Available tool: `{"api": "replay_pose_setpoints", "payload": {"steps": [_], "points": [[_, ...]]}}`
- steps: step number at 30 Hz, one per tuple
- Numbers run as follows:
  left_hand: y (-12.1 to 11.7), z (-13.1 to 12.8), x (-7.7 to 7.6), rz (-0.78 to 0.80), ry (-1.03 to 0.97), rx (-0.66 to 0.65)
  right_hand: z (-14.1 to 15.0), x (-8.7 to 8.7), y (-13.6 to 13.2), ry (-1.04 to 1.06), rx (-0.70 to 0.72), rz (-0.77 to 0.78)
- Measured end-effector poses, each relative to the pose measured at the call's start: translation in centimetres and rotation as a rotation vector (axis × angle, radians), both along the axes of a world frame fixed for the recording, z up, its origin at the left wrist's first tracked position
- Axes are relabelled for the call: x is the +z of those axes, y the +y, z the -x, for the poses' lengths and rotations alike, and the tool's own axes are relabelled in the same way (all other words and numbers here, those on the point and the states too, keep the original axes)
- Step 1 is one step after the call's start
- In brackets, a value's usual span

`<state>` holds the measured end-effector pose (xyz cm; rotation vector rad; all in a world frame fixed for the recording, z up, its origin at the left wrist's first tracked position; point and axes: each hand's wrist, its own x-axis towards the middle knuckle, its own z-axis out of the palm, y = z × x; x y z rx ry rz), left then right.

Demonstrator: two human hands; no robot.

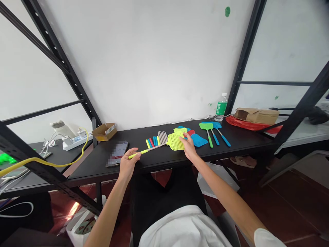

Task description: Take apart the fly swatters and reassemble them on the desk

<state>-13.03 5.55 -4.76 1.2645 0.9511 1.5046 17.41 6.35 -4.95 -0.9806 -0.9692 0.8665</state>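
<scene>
A yellow-green fly swatter (175, 141) spans both my hands above the black table. My left hand (128, 163) is closed on the grip of its metal rod. The thumb and fingers of my right hand (189, 145) pinch the right side of its mesh head. Just behind it lies a row of handles (154, 140) with yellow, red and blue grips, their metal rods side by side. Loose mesh heads, including a blue one (199, 140) and a red one (191, 132), lie beyond my right hand. Farther right rest a green swatter (207, 127) and blue swatters (223, 136).
A phone (118, 152) and an open cardboard box (105, 131) are on the table's left part. A water bottle (221, 108) stands at the back right, near a brown package (256, 115) on red plastic. Black shelf posts (241, 51) frame both sides.
</scene>
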Motion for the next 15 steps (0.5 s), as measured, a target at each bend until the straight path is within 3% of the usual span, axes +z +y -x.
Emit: {"api": "replay_pose_setpoints", "payload": {"steps": [15], "points": [[-0.54, -0.38, 0.58, -0.013, -0.056, -0.012, -0.03, -0.04, -0.12, 0.020, -0.009, -0.033]]}}
